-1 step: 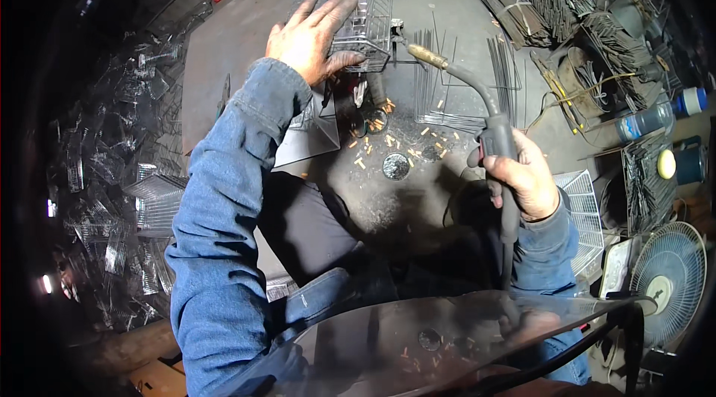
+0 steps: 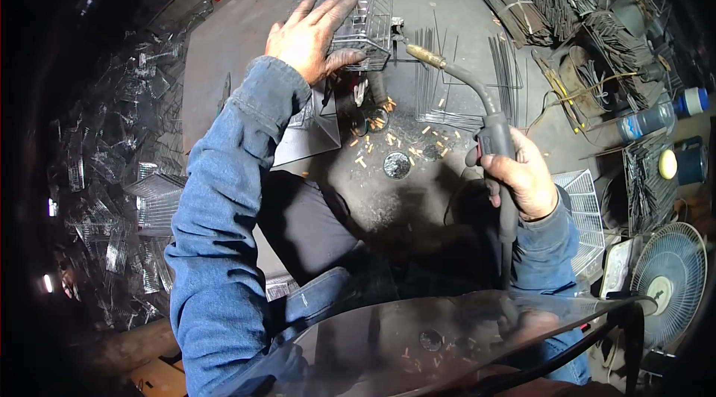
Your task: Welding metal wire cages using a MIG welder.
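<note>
The left hand (image 2: 309,39) lies flat, fingers spread, on the wire basket (image 2: 363,5) at the far side of the workbench (image 2: 239,31). The right hand (image 2: 522,177) grips the welding torch (image 2: 477,106), whose long neck points far-left toward the basket's near right corner, tip just beside it.

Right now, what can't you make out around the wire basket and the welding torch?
- Head view: far end of the wire basket, cut by the top edge.
- Basket frame under the left hand: palm covers it.
- Torch trigger: hidden in the right hand.
- Lower workbench: blurred behind the clear visor.
</note>
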Demonstrator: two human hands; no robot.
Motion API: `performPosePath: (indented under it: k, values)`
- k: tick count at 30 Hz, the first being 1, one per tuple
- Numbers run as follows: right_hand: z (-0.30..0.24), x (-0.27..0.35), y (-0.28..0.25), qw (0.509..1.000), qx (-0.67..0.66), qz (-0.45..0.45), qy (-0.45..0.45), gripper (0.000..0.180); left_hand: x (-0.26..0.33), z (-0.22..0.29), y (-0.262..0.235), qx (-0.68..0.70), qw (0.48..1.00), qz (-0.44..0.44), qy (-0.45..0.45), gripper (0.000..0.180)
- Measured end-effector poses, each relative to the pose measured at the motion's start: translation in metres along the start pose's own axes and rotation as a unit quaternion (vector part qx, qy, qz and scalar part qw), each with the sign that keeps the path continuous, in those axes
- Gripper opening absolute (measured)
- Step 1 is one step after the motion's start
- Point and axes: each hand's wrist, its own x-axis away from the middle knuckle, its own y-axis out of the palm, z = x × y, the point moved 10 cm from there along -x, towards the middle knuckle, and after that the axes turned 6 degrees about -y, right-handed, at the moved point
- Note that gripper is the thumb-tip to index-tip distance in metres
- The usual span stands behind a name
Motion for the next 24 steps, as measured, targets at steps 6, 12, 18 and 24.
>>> performPosePath:
  k: [6, 12, 18, 24]
  values:
    - [0.005, -0.006, 0.004, 1.000, 0.014, -0.006, 0.019, 0.022, -0.002, -0.001, 0.000, 0.022, 0.999, -0.033, -0.007, 0.072]
    - [0.008, -0.011, 0.009, 1.000, 0.020, -0.007, 0.009, 0.023, -0.003, 0.000, 0.001, 0.019, 0.999, -0.045, -0.006, 0.068]
    - [0.015, -0.017, 0.018, 0.999, 0.022, -0.026, 0.011, 0.019, -0.003, -0.002, 0.000, 0.023, 0.999, -0.039, -0.007, 0.065]
    - [0.020, -0.018, 0.012, 1.000, 0.011, -0.017, 0.020, 0.023, -0.003, 0.000, -0.002, 0.032, 0.999, -0.038, -0.019, 0.064]
